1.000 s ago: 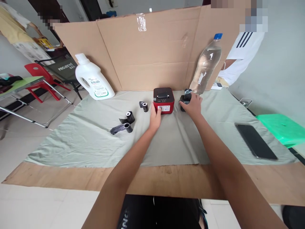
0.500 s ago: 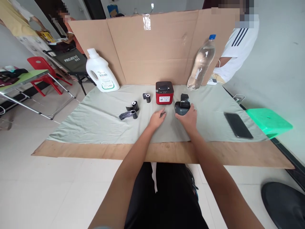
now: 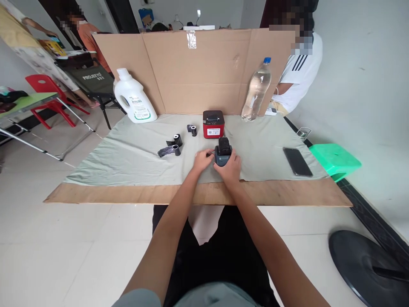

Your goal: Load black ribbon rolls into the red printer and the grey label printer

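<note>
My right hand [image 3: 230, 169] grips the right side of a small dark grey printer [image 3: 221, 159], whose black lid [image 3: 224, 146] stands raised at the back. At the printer's left side, my left hand [image 3: 203, 160] has its fingers curled against the edge; their tips are partly hidden. Just behind sits a red and black receipt printer [image 3: 214, 125] with a white label on its front. To the left lie several black rolls: one small roll [image 3: 193, 131], another roll [image 3: 177, 140], and a roll with a shiny strip unwound [image 3: 176, 150].
A white jug [image 3: 136, 100] and a tilted water bottle [image 3: 256, 94] stand before a cardboard screen [image 3: 198, 68]. A phone [image 3: 297, 161] lies at right on the grey cloth [image 3: 134, 157]. Beyond the table's right end is a green stool [image 3: 334, 155]. A person [image 3: 302, 66] sits behind the screen.
My right hand has brought the small printer left and nearer to me, in front of the red printer. My left hand has come to its left side. The camera view has shifted.
</note>
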The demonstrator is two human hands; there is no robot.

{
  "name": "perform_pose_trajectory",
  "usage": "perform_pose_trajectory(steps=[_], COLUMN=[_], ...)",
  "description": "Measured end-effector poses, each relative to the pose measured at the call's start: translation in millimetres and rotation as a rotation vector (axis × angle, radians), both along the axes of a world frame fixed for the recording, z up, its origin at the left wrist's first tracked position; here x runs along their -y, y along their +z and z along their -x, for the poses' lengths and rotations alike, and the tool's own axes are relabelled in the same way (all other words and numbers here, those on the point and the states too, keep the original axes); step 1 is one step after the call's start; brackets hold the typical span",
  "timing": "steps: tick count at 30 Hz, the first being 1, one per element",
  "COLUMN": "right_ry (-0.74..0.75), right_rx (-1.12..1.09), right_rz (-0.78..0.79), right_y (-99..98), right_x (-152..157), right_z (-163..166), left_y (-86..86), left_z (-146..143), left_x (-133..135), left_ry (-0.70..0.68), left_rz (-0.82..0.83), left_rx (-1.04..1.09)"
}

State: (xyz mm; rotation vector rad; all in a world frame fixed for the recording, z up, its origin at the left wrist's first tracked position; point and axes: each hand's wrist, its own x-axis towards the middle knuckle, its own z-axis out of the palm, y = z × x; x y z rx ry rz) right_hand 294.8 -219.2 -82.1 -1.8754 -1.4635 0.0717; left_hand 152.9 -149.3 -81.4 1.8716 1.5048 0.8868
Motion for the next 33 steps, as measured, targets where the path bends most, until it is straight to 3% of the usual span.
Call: perform_pose_trajectory(steps=[9,17,22,27,33], right_ry=[0.016,0.019,0.031,0.037,0.041], right_rx=[-0.018,-0.012,0.002,0.008,-0.007], right_rz=[0.083,0.069,0.076,0.054,0.043], right_y=[8.1,7.5,7.9,7.1,2.6], right_x=[3.0,3.8,4.4,3.4,0.1], right_z=[-0.9,-0.6,-0.6,-0.9,-2.7], left_y=[-12.6,-14.2,-9.2,-4.9,-2.0], left_z=[2.7,9.6,20.8,18.1,13.7], left_x=[-10.6,-1.8,17.3,27.5,28.8], left_ry=[-0.006,-0.064,-0.179,-0.192,-0.194], left_rz=[0.025,-0.089,-0.215,-0.204,-0.178], left_rx=[0.075,0.106,-0.081,-0.245,-0.295])
